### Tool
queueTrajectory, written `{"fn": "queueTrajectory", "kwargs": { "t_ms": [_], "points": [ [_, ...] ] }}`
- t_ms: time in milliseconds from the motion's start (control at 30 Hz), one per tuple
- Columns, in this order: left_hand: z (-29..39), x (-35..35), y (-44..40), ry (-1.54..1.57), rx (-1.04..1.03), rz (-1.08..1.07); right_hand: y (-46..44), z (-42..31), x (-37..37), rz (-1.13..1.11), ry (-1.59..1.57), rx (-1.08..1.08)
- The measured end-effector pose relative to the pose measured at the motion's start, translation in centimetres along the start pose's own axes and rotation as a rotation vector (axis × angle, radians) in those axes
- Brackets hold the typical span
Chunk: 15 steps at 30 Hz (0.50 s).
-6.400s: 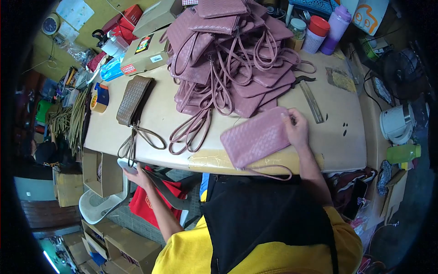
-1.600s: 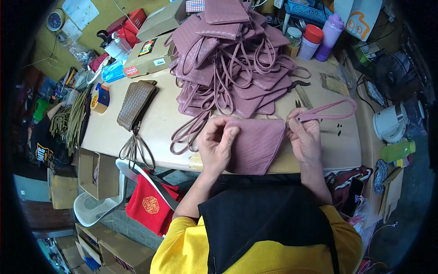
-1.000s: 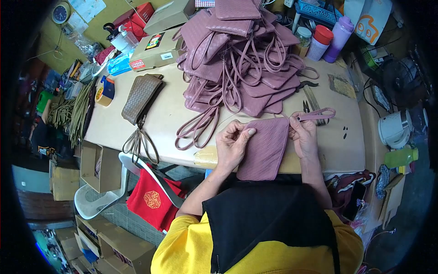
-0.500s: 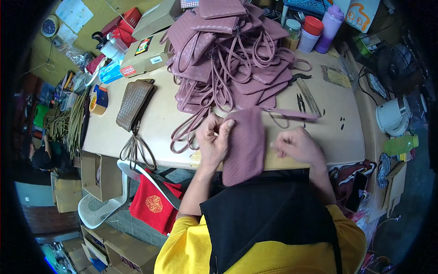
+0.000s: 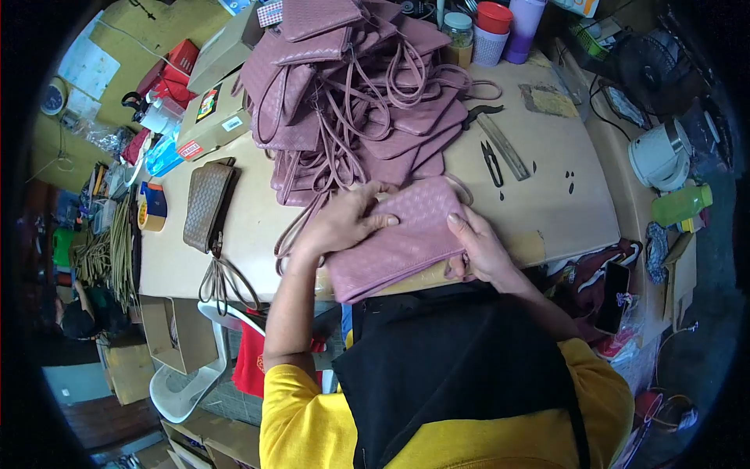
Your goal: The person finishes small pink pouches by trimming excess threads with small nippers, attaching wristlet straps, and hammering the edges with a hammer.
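Note:
A mauve woven-pattern pouch (image 5: 398,242) lies tilted between my two hands at the table's front edge. My left hand (image 5: 351,219) grips its left side, thumb on top and fingers behind. At the right end, my right hand (image 5: 476,246) holds it with the thumb on the upper face. Just beyond is a big heap of similar mauve pouches (image 5: 367,102) with wrist loops. To the left rests a brown woven pouch (image 5: 209,205), its strap hanging over the table edge. Thread snips (image 5: 492,163) lie to the right of the heap.
Beside the snips is a flat strip (image 5: 504,147). A cardboard box (image 5: 215,117) stands at the back left, near a tape roll (image 5: 152,207). A jar (image 5: 458,37) and a red-topped cup (image 5: 492,33) stand behind. Below the left edge is a white chair (image 5: 183,391).
The pouch has turned from upright to lying sideways, its patterned face up. My right hand, apart from it before, now grips its right end. The camera view has shifted.

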<state>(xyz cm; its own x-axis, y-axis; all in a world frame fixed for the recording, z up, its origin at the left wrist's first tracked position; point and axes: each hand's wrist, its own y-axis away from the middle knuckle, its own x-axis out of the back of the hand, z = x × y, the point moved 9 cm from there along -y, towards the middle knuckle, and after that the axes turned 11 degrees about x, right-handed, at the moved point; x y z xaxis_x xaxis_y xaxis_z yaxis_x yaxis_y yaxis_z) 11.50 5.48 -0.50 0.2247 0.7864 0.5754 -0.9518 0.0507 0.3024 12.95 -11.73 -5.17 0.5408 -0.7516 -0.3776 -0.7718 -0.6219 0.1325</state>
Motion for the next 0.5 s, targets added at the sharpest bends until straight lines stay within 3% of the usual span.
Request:
{"fn": "queueTrajectory", "kwargs": {
  "t_ms": [67,133,167,200,267,300,333,400,467,500],
  "points": [
    [-1.8,-2.4,-0.5,-0.064,-0.047,0.026,1.1,1.4,1.5,-0.061,0.1,-0.109],
    [-3.3,-3.2,-0.2,-0.195,0.14,0.105,2.8,1.4,0.3,-0.36,0.475,-0.083],
    [-3.8,-3.5,0.4,-0.166,0.242,0.126,3.6,1.5,0.9,-0.496,0.678,-0.225],
    [-3.0,-4.3,1.0,-0.164,0.247,0.115,4.0,1.1,1.6,-0.493,0.671,-0.235],
    [0.7,-3.8,2.4,-0.615,0.098,0.461,4.8,-0.1,0.9,-0.837,1.202,0.081],
    [2.0,-4.4,3.0,-0.566,-0.015,0.503,5.1,-0.7,1.0,-0.86,1.202,-0.02],
    [3.1,-5.4,3.3,-0.445,-0.126,0.411,5.0,-1.4,1.2,-0.858,1.195,-0.026],
    [5.4,-8.7,4.4,-0.276,-0.419,0.22,5.2,-2.5,0.5,-0.918,0.862,-0.039],
    [3.5,-11.7,4.5,-0.369,-0.403,0.169,5.0,-2.3,1.1,-0.946,0.878,-0.056],
    [2.9,-12.9,4.4,-0.464,-0.387,0.13,3.8,-2.5,2.7,-0.782,0.936,-0.12]
  ]
}}
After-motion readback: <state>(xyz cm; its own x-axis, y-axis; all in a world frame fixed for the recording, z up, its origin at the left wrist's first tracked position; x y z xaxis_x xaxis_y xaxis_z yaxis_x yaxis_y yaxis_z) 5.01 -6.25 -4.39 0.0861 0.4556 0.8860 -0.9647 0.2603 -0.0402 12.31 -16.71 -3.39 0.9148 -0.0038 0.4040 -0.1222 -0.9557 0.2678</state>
